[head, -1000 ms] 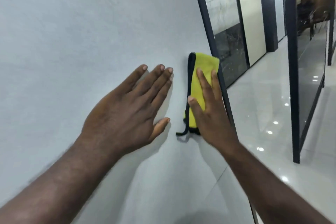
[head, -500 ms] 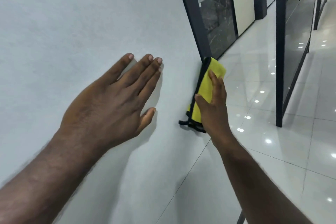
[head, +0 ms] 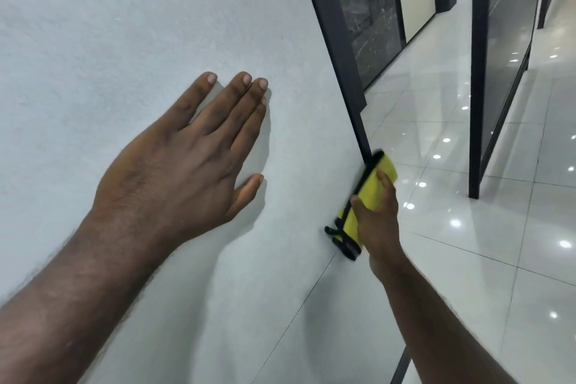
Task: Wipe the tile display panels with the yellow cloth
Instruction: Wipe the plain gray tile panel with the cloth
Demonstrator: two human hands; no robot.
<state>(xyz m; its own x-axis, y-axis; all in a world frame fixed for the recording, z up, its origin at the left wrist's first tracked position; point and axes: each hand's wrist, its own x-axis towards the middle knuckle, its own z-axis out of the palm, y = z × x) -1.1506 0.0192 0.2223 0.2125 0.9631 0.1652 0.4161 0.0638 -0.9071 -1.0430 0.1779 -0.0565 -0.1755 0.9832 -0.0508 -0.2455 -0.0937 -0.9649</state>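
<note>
Person, two arms: left hand (head: 174,171) and right hand (head: 378,224) showing bare, forearms running uncovered to the frame edge; fine hair lying along the left forearm; left fingernails showing short-trimmed.

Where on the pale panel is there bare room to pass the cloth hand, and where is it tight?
Bare panel lies above the left hand, and between it and the yellow cloth. It is tight at the dark frame, where the right hand presses the cloth.
</note>
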